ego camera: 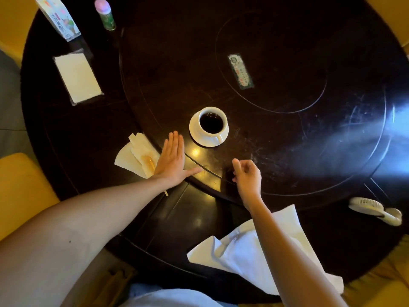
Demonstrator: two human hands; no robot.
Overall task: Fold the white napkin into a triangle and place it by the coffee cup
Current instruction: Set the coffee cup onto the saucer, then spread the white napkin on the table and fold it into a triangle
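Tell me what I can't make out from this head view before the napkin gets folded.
- White napkin: the right forearm crosses it, hiding its middle and whole outline.
- Right hand: seen from behind, so what the curled fingers hold, if anything, is hidden.
- Carton: cut off by the top edge; print too small to read.
- Label on the table: text blurred.
- Tissue: partly under the left hand.

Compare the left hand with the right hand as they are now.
The left hand lies flat with straight fingers on the dark table, beside a crumpled tissue; the right hand is loosely curled and holds nothing. The left hand is nearer the coffee cup; the right forearm crosses above the white napkin. Neither hand touches the napkin.
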